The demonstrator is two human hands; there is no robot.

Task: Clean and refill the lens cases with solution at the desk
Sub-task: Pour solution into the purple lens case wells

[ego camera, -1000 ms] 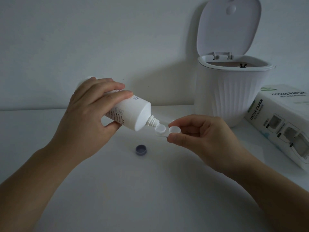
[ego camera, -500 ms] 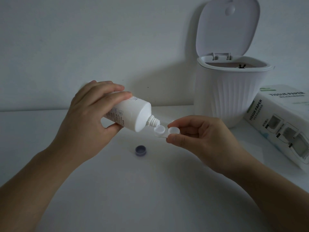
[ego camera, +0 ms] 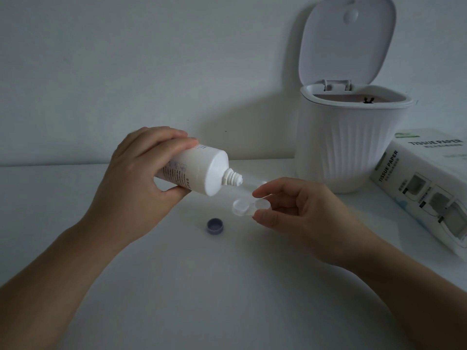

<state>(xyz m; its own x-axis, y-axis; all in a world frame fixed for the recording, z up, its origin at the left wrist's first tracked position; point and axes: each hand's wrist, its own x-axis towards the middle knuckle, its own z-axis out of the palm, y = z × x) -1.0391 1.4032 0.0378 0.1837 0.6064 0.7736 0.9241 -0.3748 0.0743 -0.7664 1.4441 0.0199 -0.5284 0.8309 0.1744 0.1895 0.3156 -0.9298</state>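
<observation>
My left hand (ego camera: 136, 178) grips a white solution bottle (ego camera: 199, 170), tilted with its uncapped threaded nozzle pointing right and slightly down. Just below and to the right of the nozzle, my right hand (ego camera: 303, 213) pinches the right end of a clear two-well lens case (ego camera: 246, 207) between thumb and forefinger, above the white desk (ego camera: 227, 286). The left well sits open under the nozzle, a small gap apart. A purple cap (ego camera: 215, 226) lies on the desk below the bottle.
A white ribbed bin (ego camera: 353, 147) with its lid raised stands at the back right against the wall. A tissue paper pack (ego camera: 427, 190) lies on the desk at the right edge.
The lens case has dropped a little away from the nozzle, which had been right at the left well. The bottle stays tilted in my left hand.
</observation>
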